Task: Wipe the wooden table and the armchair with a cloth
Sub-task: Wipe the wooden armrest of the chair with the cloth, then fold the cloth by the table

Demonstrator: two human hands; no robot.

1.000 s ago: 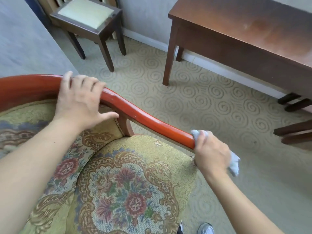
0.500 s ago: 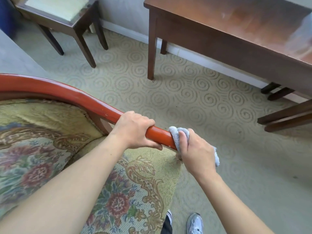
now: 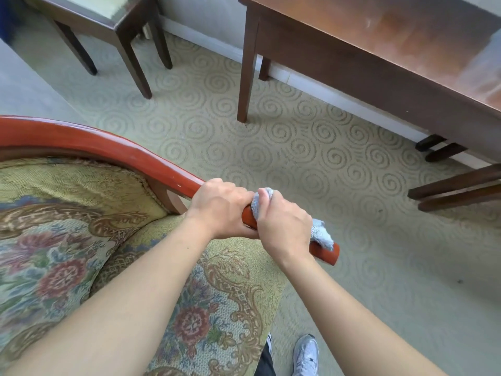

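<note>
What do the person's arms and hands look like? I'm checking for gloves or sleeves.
Both forearms are bare, with no sleeve in view. The left hand and the right hand wear no gloves. No rings, watch or bracelet show on the sides in view.

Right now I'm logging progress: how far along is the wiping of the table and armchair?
Done: cannot tell; the wooden table shows no clear sign of wiping. In hand: the right hand grips the blue cloth round the armchair's red armrest near its end, while the left hand grips the rail beside it. Left: possibly the rest of the frame and the table.
</note>
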